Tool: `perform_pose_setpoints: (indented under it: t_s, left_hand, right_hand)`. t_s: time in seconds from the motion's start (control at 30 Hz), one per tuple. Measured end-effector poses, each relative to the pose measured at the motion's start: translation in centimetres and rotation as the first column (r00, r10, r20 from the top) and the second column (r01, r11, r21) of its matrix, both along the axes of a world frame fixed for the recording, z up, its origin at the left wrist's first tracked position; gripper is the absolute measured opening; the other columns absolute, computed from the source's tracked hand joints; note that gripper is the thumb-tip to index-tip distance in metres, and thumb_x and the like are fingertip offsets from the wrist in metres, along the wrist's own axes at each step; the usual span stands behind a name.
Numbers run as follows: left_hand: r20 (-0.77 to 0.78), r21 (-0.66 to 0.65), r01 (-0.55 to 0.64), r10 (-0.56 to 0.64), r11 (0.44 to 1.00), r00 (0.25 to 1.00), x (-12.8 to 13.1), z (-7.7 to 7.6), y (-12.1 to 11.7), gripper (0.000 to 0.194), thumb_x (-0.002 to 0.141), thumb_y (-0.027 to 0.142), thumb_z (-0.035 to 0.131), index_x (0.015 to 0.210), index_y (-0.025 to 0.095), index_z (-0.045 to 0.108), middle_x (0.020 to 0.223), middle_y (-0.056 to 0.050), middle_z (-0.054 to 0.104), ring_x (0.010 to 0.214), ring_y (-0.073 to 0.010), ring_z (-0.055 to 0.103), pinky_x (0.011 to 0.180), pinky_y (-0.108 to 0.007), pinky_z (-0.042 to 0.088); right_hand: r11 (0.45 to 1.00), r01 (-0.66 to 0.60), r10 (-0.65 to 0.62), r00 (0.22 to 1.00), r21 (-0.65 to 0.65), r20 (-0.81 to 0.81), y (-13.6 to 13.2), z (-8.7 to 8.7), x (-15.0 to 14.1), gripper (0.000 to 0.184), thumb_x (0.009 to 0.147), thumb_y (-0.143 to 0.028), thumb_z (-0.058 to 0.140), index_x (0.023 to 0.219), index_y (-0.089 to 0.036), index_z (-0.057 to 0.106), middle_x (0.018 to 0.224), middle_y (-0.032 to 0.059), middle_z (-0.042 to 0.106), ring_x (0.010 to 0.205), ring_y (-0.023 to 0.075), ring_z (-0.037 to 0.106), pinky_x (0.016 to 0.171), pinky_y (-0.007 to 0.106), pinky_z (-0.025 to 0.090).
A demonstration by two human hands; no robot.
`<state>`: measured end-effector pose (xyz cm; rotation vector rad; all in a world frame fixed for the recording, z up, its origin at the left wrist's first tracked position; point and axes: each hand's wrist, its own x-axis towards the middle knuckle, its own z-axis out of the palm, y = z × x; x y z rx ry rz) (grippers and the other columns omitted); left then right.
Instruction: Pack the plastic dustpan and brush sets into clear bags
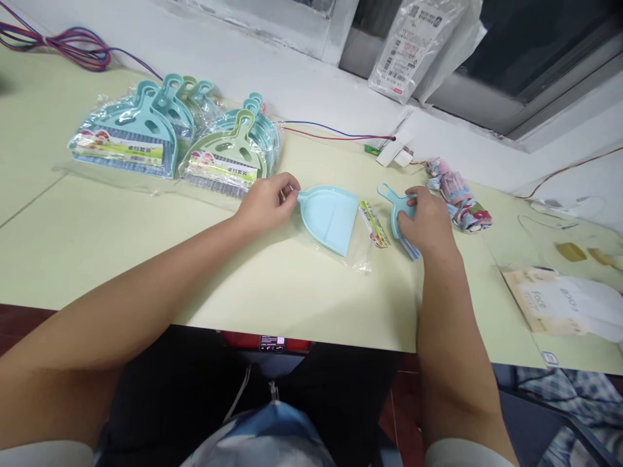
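Observation:
A light blue dustpan (331, 217) lies on the table, partly over a clear plastic bag (359, 259). My left hand (272, 200) pinches the end of its handle, fingers closed. To the right, my right hand (427, 219) is wrapped round a small light blue hand brush (396, 211) with bluish-grey bristles, its looped handle pointing up and left. Between dustpan and brush lies a green and yellow printed label strip (374, 224).
Bagged dustpan and brush sets (131, 136) are stacked at the back left, with more sets (228, 155) beside them. A folded floral umbrella (460, 198) lies right of the brush. Red and blue wires (335, 134) run along the wall. A tissue pack (549, 301) sits far right.

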<state>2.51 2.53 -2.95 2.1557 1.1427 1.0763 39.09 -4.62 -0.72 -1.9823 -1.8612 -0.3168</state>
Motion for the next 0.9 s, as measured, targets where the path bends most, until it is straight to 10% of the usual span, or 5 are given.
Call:
perform_pose_setpoints:
  t_s: [0.5,0.9]
  left_hand:
    - [0.028,0.010,-0.022,0.022,1.000,0.999,0.0,0.2,0.0,0.017,0.088,0.028,0.056,0.098,0.023,0.069,0.088,-0.003,0.075,0.070,-0.0201,0.063,0.071,-0.037,0.050]
    - [-0.021,0.039,-0.059,0.060,0.997,0.998,-0.1,-0.1,0.4,0.020,0.091,0.026,0.054,0.106,0.024,0.067,0.102,-0.005,0.074,0.076,-0.0222,0.063,0.079,-0.040,0.051]
  right_hand:
    - [0.976,0.093,-0.080,0.994,0.196,-0.073,-0.5,1.5,-1.8,0.028,0.085,-0.031,0.058,0.110,-0.022,0.067,0.096,0.0119,0.070,0.089,0.0326,0.065,0.092,0.054,0.051]
    - [0.980,-0.192,0.182,0.967,-0.043,-0.176,-2.4,2.8,-8.9,0.030,0.084,-0.028,0.062,0.110,-0.027,0.077,0.104,0.0066,0.077,0.087,0.0285,0.068,0.089,0.049,0.054]
